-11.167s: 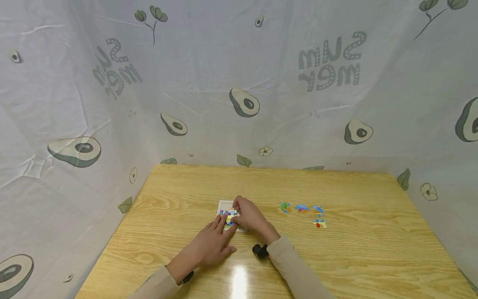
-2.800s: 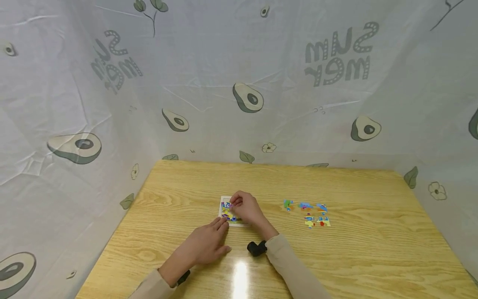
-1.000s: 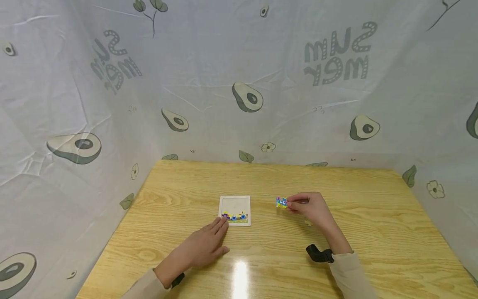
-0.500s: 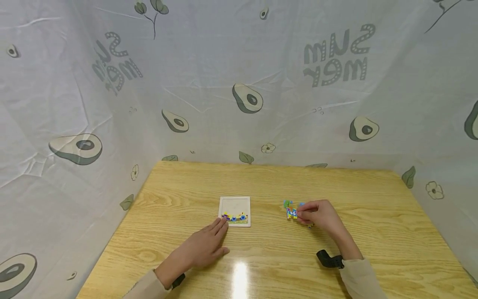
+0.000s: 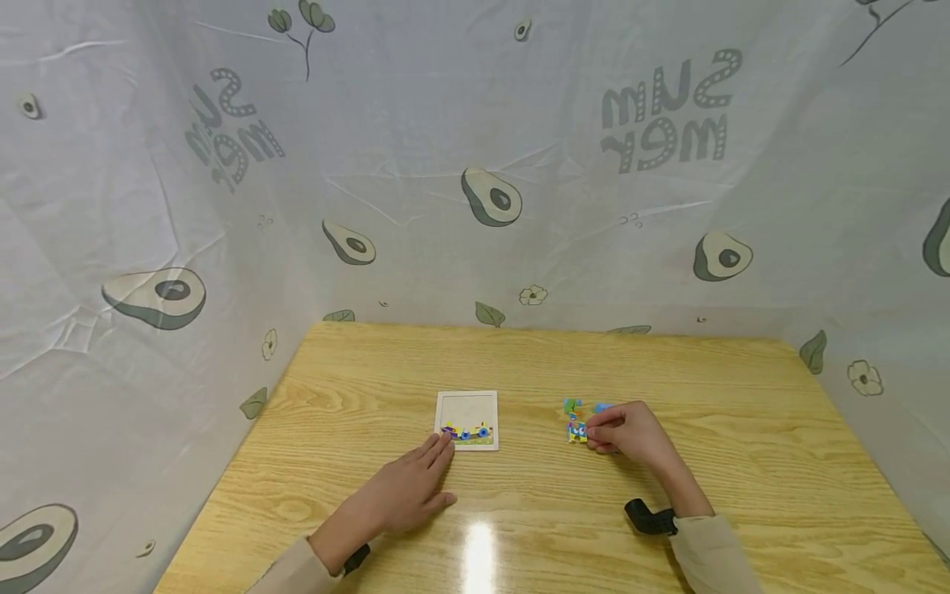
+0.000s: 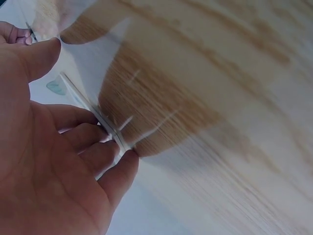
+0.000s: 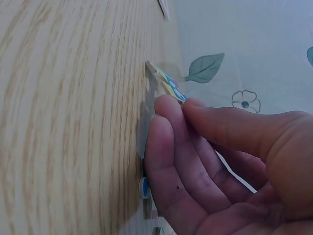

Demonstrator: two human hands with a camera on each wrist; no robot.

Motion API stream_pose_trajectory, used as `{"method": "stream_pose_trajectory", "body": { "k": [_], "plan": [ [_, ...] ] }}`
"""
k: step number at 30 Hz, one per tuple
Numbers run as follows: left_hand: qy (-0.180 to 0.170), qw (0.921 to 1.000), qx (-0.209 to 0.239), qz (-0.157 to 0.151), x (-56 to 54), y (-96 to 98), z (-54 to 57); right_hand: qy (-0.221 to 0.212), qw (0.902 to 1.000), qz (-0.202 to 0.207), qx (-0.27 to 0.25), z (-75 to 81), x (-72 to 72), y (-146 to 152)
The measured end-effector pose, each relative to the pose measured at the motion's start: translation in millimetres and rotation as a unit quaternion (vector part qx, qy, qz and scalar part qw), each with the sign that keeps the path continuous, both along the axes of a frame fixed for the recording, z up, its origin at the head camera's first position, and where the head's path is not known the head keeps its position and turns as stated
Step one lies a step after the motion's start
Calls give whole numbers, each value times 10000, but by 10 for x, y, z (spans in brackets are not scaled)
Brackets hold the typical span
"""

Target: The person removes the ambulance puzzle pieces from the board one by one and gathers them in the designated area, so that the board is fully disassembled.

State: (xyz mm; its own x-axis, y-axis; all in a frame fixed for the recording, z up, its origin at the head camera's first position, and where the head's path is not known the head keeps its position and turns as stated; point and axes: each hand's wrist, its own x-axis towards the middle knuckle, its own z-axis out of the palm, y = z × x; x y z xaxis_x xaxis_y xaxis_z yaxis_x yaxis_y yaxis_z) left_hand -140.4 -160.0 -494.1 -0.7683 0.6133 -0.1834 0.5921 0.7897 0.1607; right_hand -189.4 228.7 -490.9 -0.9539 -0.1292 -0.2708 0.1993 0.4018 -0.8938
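My left hand (image 5: 404, 487) lies with straight fingers at the near-left corner of a white puzzle tray (image 5: 467, 406). Along the tray's near side runs a strip of fitted pieces (image 5: 475, 433) with blue wheels. In the left wrist view, the fingertips touch the tray edge (image 6: 80, 95). Farther right, my right hand (image 5: 640, 437) pinches a blue and yellow puzzle piece (image 5: 576, 432) between thumb and fingers, low over the table; it may be two joined pieces. The right wrist view shows the pinched piece (image 7: 172, 89) tilted, its far end at or near the wood.
Loose puzzle pieces lie by the right hand: a green one (image 5: 571, 405) and a blue one (image 5: 602, 407). Others are partly hidden under the hand, such as a piece with a blue edge (image 7: 144, 187). A printed curtain (image 5: 416, 272) borders the wooden table (image 5: 386, 363).
From the tray, my right hand has moved right with the blue and yellow piece, then lowered it nearer the table beside the loose pieces. The left hand has stayed at the tray corner.
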Motion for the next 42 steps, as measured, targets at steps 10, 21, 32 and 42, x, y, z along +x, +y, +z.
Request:
{"method": "stream_pose_trajectory", "body": {
  "k": [10, 21, 32, 42],
  "plan": [
    [43, 10000, -66, -35, -7, -12, -19, 421, 9945, 95, 955, 32, -3, -47],
    [-40, 10000, -33, -3, -12, -13, 13, 953, 9759, 386, 1926, 87, -34, -133],
    [-103, 9999, -69, 2, -19, 1, 53, 975, 9707, 384, 2164, 113, -58, -184],
    [-145, 9999, -36, 14, -12, -9, 53, 920, 9715, 439, 2139, 130, -48, -177]
  ]
}}
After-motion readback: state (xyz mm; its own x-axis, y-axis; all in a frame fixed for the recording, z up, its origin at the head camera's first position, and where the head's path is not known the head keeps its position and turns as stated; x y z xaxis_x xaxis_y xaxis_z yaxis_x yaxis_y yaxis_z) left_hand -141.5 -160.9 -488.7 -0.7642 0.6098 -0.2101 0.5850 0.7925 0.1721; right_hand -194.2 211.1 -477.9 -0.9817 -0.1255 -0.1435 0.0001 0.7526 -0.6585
